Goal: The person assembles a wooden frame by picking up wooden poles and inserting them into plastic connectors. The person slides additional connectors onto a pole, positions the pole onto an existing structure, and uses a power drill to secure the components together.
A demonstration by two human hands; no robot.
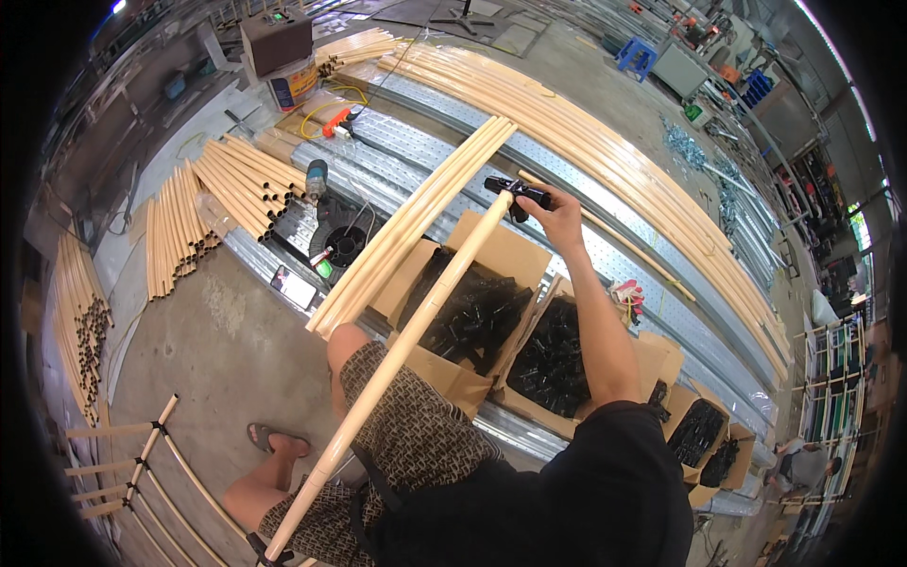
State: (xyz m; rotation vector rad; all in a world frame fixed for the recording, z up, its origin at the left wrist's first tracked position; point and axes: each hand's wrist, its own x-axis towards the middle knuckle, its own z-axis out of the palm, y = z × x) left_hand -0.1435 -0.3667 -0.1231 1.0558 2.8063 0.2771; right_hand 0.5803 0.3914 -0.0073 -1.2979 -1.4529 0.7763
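Black shirt [567, 501] and patterned shorts [416, 406] fill the foreground. From the left: cut tan tubes [179, 231] lie in stacks; a bucket [296, 87] bears a colourful printed label; a phone [294, 286] shows a bright screen, its writing too small to read. One long tan pole [397, 367] slants over the shorts up to the right hand [559, 219], its fingers wrapped around a black fitting [518, 194] at the pole's upper end. The left hand's grip cannot be told. Rightward, open cardboard boxes [505, 250] hold more black pieces [548, 364].

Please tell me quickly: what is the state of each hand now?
Left hand: not in view, cannot be told.
Right hand: closed on a black connector at a tan pole's upper end.
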